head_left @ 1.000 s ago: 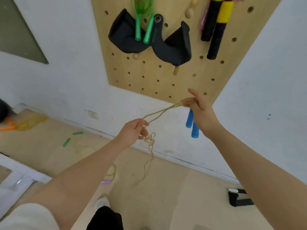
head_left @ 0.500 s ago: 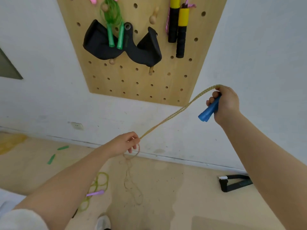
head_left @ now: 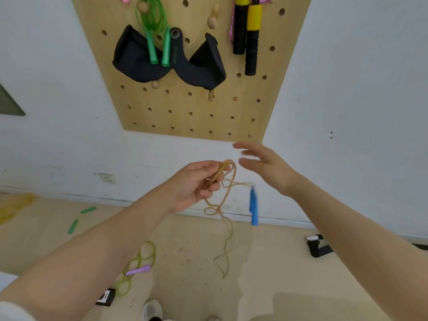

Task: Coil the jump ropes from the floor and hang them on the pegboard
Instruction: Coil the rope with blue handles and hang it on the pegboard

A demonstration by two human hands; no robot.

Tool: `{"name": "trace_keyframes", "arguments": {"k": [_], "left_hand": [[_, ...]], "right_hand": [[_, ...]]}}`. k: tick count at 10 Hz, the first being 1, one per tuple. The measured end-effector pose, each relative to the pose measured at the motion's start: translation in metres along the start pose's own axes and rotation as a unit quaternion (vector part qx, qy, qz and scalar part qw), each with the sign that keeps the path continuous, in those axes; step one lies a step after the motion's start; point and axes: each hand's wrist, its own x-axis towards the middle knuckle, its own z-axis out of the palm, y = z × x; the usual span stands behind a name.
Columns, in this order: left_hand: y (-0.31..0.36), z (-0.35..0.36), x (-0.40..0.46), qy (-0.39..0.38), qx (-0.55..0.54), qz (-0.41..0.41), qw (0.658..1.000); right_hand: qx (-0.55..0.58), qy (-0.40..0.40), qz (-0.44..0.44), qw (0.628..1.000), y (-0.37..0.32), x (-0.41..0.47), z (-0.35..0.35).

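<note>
Looking down from the head camera, two bare forearms reach toward a white wall. The left hand (head_left: pixel 196 181) is palm-up, its fingers curled and its thumb pinching a tan braided jump rope (head_left: pixel 225 198) near the top of a small loop. From that pinch the rope droops in loose loops and tangles down to the beige floor (head_left: pixel 266 274). A blue handle (head_left: pixel 253 207) of the same rope hangs upright in the air just right of the left hand, below the right hand and not touching it.

The right hand (head_left: pixel 266 165) hovers just beside the left, a little higher. Its fingers are spread and fairly straight, blurred, and hold nothing.

Above both hands a wooden pegboard (head_left: pixel 190 112) is fixed to the wall. A coiled green jump rope (head_left: pixel 155 31) already hangs there from a peg, its two green handles pointing down in front of a black padded item (head_left: pixel 139 63). To the right hangs a rope with black and yellow handles (head_left: pixel 249 35) side by side. A bare wooden peg (head_left: pixel 213 19) sticks out between the two.

On the floor at lower left lies a yellow-green rope with a purple handle (head_left: pixel 139 271). Further left lie two loose green handles (head_left: pixel 80 218), well apart from the hands. A black object (head_left: pixel 319 247) sits by the wall at right. A white shoe tip (head_left: pixel 152 309) shows at the bottom edge.
</note>
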Motion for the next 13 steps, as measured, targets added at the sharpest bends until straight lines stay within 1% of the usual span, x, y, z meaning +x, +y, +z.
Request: {"name": "trace_keyframes", "arguments": {"k": [1,2,3,4,5,6,7,8,9,10,11,12,13], "left_hand": [[0.005,0.007,0.001,-0.006,-0.003,-0.006,1.000],[0.008,0.008,0.000,-0.006,0.034,-0.014,0.999],[0.012,0.005,0.001,0.039,0.152,-0.033,0.987],[0.018,0.000,0.002,0.067,0.186,-0.047,0.979],[0.021,-0.003,0.001,0.056,0.215,-0.021,0.975],[0.019,-0.003,-0.001,0.050,0.201,0.000,0.978],[0.015,-0.016,0.001,0.102,0.026,0.016,0.994],[0.007,-0.038,0.009,0.230,-0.207,0.067,0.948],[-0.006,-0.053,0.020,0.331,-0.268,0.084,0.901],[-0.019,-0.060,0.027,0.393,-0.261,0.070,0.879],[-0.030,-0.074,0.025,0.441,-0.228,0.040,0.867],[-0.038,-0.091,0.016,0.496,-0.132,-0.039,0.857],[-0.059,-0.117,0.022,0.505,-0.045,-0.060,0.860]], "right_hand": [[0.049,-0.045,-0.076,0.995,-0.013,-0.003,0.008],[-0.069,-0.019,-0.132,0.989,-0.010,0.003,0.013],[-0.111,0.019,-0.115,0.987,-0.004,0.008,0.015],[-0.085,0.015,-0.100,0.991,-0.001,0.011,0.018],[-0.012,-0.036,-0.109,0.993,-0.002,0.009,0.020],[0.154,-0.101,-0.083,0.979,0.001,0.007,0.011],[0.306,-0.028,-0.012,0.951,0.005,0.011,-0.001],[0.442,0.125,0.119,0.880,0.013,0.019,-0.015],[0.557,0.156,0.203,0.790,0.025,0.021,-0.030],[0.673,0.149,0.148,0.710,0.026,0.020,-0.038],[0.757,0.137,0.024,0.639,0.020,0.019,-0.052],[0.783,0.122,-0.066,0.606,0.016,0.017,-0.069],[0.786,0.088,-0.119,0.601,0.011,0.017,-0.081]]}}
